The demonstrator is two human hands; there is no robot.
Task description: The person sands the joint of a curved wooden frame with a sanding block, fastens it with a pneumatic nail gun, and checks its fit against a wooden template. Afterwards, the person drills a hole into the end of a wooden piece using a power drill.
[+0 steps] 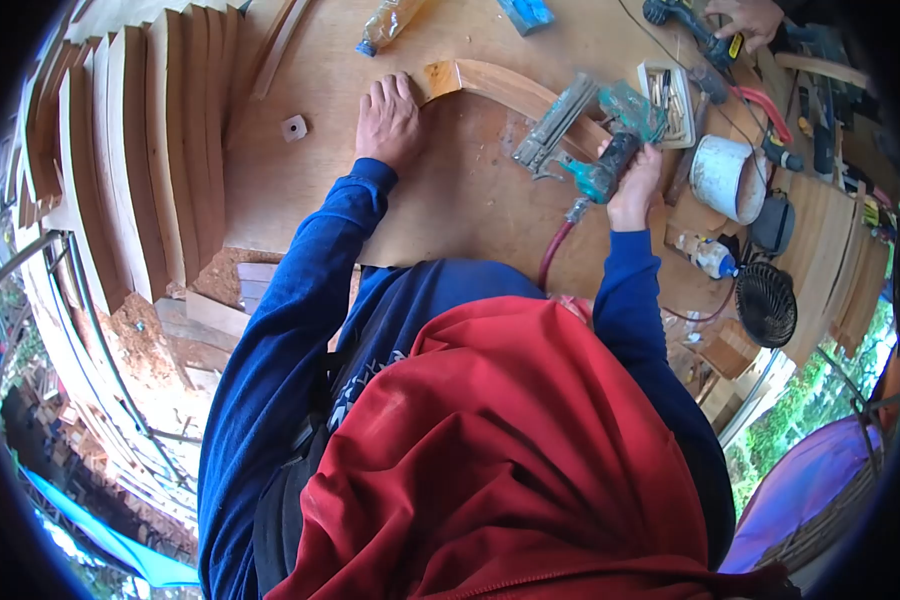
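Observation:
My right hand (635,182) is wrapped round the handle of a teal and grey nail gun (598,172), whose red hose (556,250) runs down toward my body. The gun's metal magazine lies over a curved wooden piece (515,88). At the left end of that curved piece is a short, yellower wood block (441,79). My left hand (388,122) rests palm down on the plywood table (450,190), just left of the block, with its fingers stretched out and nothing held.
Curved boards (135,150) stand stacked at the left. A plastic bottle (392,25) lies at the top. On the right are a tray (682,105), a white bucket (727,178), a small fan (766,305) and a drill (695,30) near another person's hand (748,20).

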